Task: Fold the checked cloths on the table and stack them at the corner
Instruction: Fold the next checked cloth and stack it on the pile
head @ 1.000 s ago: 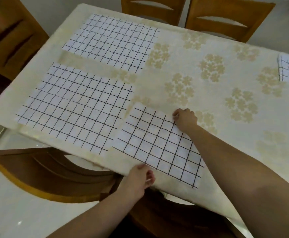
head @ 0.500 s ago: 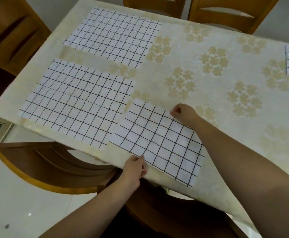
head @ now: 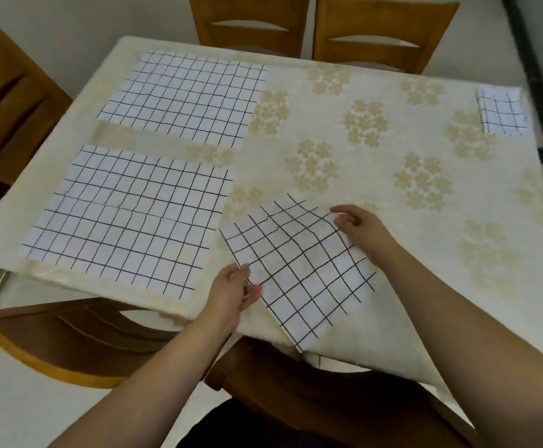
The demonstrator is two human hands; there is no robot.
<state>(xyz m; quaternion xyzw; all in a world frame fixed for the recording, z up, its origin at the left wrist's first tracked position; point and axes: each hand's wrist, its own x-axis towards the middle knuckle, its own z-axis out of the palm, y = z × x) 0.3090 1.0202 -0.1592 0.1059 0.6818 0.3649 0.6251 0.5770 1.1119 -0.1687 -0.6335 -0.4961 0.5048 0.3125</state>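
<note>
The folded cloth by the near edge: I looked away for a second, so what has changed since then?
Both hands have lifted the half-folded cloth off the table: the left hand pinches its near-left edge, the right hand its far-right corner, and it now sags, turned askew. The two open cloths and the folded one at the far corner lie as before.

Two spread cloths (head: 134, 218) lie left on the table (head: 376, 253) (folded cloth (head: 501, 111) far-right corner).
</note>
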